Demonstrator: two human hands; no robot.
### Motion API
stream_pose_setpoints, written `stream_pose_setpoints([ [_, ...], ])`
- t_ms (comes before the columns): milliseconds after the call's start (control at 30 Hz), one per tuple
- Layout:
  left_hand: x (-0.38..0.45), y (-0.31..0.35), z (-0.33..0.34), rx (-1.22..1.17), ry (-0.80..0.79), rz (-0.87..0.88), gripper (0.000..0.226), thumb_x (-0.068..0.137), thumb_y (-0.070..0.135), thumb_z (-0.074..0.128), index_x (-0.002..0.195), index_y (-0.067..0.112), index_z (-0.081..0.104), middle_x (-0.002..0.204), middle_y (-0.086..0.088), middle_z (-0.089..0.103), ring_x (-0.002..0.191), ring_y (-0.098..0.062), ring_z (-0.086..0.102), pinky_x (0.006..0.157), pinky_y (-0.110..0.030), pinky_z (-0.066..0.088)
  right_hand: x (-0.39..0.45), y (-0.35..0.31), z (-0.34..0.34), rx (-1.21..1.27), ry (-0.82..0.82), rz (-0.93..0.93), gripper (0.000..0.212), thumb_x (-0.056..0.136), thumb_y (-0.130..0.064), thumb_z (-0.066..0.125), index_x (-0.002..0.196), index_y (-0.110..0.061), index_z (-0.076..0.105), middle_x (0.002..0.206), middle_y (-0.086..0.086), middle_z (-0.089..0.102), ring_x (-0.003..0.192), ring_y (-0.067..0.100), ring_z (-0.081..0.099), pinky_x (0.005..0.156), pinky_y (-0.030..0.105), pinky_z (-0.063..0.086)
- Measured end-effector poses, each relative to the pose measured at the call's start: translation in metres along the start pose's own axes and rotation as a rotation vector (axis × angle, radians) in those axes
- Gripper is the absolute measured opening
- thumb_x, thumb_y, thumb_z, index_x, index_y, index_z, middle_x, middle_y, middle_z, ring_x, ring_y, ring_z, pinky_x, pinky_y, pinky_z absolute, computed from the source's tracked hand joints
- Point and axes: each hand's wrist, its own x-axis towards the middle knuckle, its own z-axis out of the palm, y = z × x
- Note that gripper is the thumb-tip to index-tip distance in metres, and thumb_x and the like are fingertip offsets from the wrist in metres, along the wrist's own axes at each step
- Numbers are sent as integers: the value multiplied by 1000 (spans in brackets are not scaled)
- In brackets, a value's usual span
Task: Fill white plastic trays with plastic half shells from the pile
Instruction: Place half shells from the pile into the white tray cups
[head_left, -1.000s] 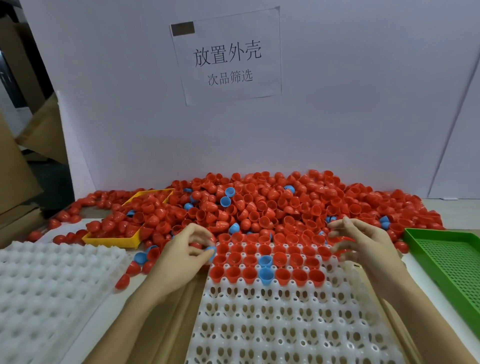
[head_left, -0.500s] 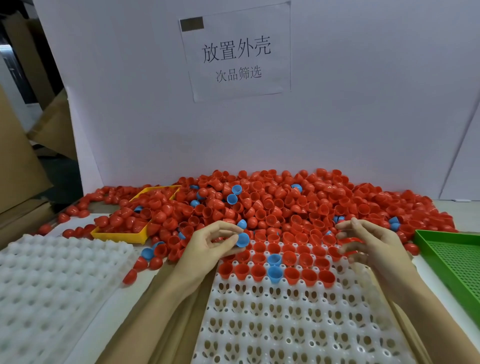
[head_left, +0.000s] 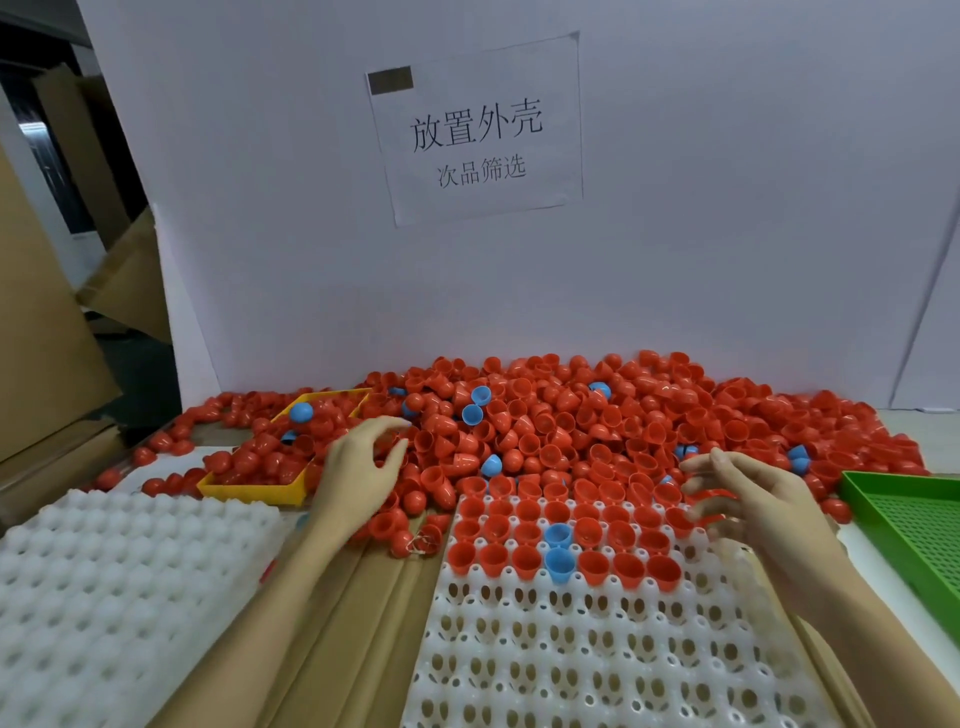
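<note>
Even, bright light across my view; upper left of the frame dim, edges bowed, my fingers motion-blurred.

Glossy, smooth red plastic across the pile of half shells (head_left: 597, 426), with sharp highlights on the domed backs; same shiny finish on the few blue half shells (head_left: 558, 558). Milky, slightly translucent white plastic in the perforated tray (head_left: 597, 665), smooth with a soft sheen. Duller, matt white on the second dimpled tray (head_left: 119, 587) at the left. Smooth yellow plastic on the small bin (head_left: 254, 491); matt green plastic, finely perforated, on the tray (head_left: 914, 525) at the right. Plain brown corrugated cardboard (head_left: 332, 639), matt and fibrous, under the trays. Flat matt white board (head_left: 727, 234) behind, carrying a thin printed paper sheet (head_left: 475, 130).
</note>
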Motion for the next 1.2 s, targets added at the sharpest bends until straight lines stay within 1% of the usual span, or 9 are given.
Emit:
stream_pose_setpoints([
  [100,-9,3,25,41,-257,17,27,93,31,74,120,27,69,117,11,66,112,-7,58,101,-31,49,0,-1,0,-3,-1,7,31,105,-34,57,99,-14,80,88,8,78,67,20,72,53,23,55],
  [167,-15,2,37,90,-297,11,30,92,38,74,120,30,66,114,9,64,110,-7,53,98,-28,46,0,-2,0,-4,-4,10,31,105,-33,56,100,-13,79,88,9,78,67,21,72,53,23,55],
  [367,-16,5,40,38,-184,-22,29,84,33,83,112,31,74,107,11,71,105,-8,58,98,-33,50,-1,-3,1,-6,-12,18,31,106,-32,55,99,-13,79,85,7,77,66,20,72,52,23,56],
  [500,-23,9,34,-9,-127,20,43,82,33,85,123,29,75,113,4,74,108,-13,67,100,-37,54,-2,-4,2,12,-14,16,31,106,-31,56,95,-15,80,84,8,77,65,20,72,52,22,55],
  [667,-19,25,20,-31,27,165,43,87,14,81,128,20,72,123,3,72,116,-9,66,103,-23,51,-4,-7,4,5,-27,0,33,107,-33,55,90,-21,81,84,7,77,66,20,72,54,22,56],
  [767,-21,43,14,-168,91,130,42,90,11,78,130,19,68,122,9,71,116,0,64,101,-16,50,-6,-10,5,15,-64,-12,31,106,-32,56,91,-22,81,86,8,76,68,21,71,55,24,56],
  [933,-40,99,13,-576,-71,81,33,87,17,80,116,27,66,115,15,72,114,-5,67,96,-16,51,-18,-22,14,-47,-254,-71,15,97,-29,66,103,-27,80,95,11,75,78,23,73,62,24,58],
  [1100,-63,135,25,-629,-302,187,24,90,22,79,110,26,67,119,13,72,114,-10,69,95,-20,54,-33,-28,33,-71,-583,-148,30,101,-22,69,131,-25,69,122,5,75,106,25,76,81,29,63],
  [1200,-67,138,29,-569,-289,246,22,87,18,82,108,20,75,116,9,67,110,-14,69,90,-21,57,-35,-28,39,-63,-567,-152,22,99,-23,71,121,-22,72,117,7,76,102,29,77,82,32,63],
])
